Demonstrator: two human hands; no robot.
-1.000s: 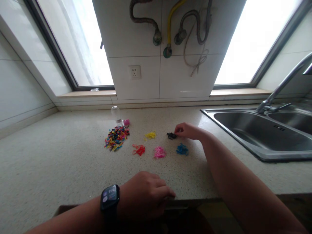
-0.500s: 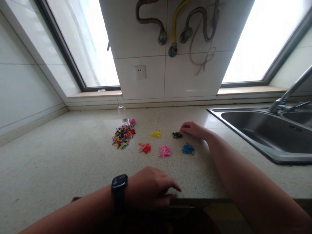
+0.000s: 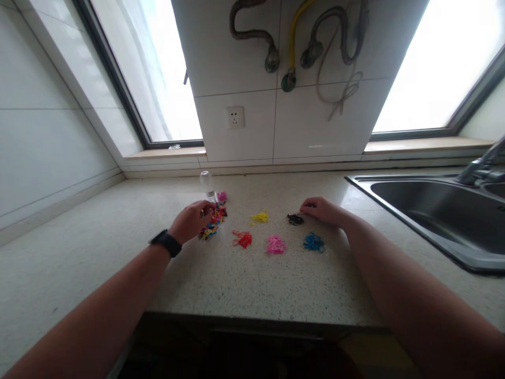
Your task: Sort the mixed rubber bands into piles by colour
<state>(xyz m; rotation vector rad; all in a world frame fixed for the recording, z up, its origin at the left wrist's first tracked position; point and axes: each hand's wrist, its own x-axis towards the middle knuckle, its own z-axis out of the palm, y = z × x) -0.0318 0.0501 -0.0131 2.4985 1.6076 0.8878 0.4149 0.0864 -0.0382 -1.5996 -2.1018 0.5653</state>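
My left hand, with a dark watch on its wrist, reaches into a mixed pile of small coloured rubber bands. Its fingers are bent together at the pile's upper side; what lies between them is too small to make out. My right hand rests on the counter just right of the black rubber bands, thumb and fingers pinched. Whatever they hold is hidden. Between the hands lie yellow bands, red bands and pink bands. Blue bands sit below the right hand.
Behind the mixed pile stands a small clear bottle, beside a bright pink item. A steel sink is set into the counter at the right. The tiled wall with hoses rises behind.
My left hand has moved from the counter's front edge up and left to the mixed pile. The right hand stays beside the black bands. The view has shifted slightly.
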